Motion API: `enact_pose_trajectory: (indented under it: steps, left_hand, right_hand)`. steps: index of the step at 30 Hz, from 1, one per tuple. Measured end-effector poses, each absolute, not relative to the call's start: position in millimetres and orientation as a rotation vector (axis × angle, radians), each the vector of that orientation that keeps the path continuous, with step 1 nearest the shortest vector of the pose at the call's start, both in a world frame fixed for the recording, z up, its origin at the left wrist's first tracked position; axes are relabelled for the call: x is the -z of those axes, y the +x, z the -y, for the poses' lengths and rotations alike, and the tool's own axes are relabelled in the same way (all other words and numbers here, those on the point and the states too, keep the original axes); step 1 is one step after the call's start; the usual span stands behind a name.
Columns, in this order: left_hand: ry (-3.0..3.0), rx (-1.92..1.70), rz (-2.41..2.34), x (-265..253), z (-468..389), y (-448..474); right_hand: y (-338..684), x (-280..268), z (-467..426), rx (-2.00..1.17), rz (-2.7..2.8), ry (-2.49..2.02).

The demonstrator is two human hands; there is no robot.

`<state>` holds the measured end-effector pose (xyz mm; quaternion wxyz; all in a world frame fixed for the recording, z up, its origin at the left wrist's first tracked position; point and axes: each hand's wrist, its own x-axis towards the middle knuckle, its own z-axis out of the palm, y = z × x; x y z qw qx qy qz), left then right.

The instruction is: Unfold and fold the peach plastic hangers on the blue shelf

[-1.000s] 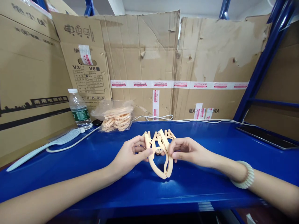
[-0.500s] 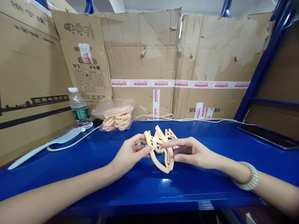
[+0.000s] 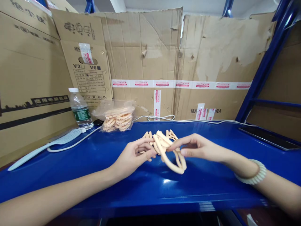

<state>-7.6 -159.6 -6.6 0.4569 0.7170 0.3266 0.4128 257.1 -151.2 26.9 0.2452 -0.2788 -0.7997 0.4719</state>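
1. So the cream frame is over the worktop, between left hand and right hand, long axis slanting far-left to near-right.
2. Right one's nearer, grip pinched on its right side; left fingertips by the upper-left end, can't tell if clamped.
3. Similar pieces behind, bagged bunch farther back.

Both bare forearms reach in over the front edge of the table, the left arm slanting from the front left corner, the right arm from the front right. I see the left hand turned palm inward, its index finger stretched above the thumb and the others curled. The right hand faces it, wrist nearly straight, index finger pointing left, thumb beneath.
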Motion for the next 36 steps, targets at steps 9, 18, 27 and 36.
enact_pose_trajectory:
  steps: [9,18,27,36]
  left_hand:
    - [2.328,-1.037,-0.928,5,163,-17]
    - [2.805,-0.646,-1.117,9,169,-19]
    - [2.847,-0.371,-1.31,22,163,-4]
    - [2.726,-0.121,-1.315,4,94,2]
  right_hand:
    - [306,-32,115,-0.789,2.242,-1.435]
    - [307,-29,132,-0.349,2.647,-1.464]
    - [255,-9,153,-0.302,2.807,-1.303]
    - [249,4,88,-0.151,2.763,-1.296]
